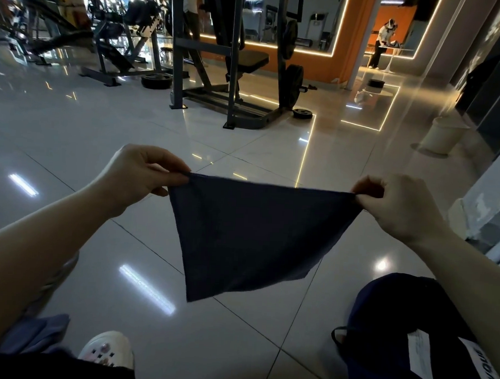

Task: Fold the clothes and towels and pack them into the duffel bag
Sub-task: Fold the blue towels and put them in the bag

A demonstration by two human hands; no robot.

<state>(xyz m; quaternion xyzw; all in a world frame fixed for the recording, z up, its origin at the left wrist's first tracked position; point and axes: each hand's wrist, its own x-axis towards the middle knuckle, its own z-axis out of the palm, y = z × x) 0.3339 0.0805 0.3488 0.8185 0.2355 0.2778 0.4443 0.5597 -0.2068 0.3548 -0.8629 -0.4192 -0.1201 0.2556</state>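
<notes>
You are holding a dark navy towel (241, 234) up in the air at centre frame, over the glossy tiled floor (102, 125). Your left hand (140, 174) is pinching its top corner at 10 o'clock of the cloth, thumb and fingers curling onto the hem. Your right hand (397, 204) is pinching the opposite top corner at 2 o'clock, fingers bunching the fabric tightly. The top edge is running taut between the two grips, left to right, so the long axis is lying horizontal. The rest is hanging down toward 6 o'clock, tapering to a lower corner that is clear of the floor.

The duffel bag (394, 324) is sitting at 5 o'clock, below your right forearm, so the right hand is the nearer one to it. Another bluish cloth (36, 334) is lying at 7 o'clock beside a white clog (107, 349).

Judgement: folding is looking under way, packing not yet begun; the next fold probably means bringing the two corners together.
</notes>
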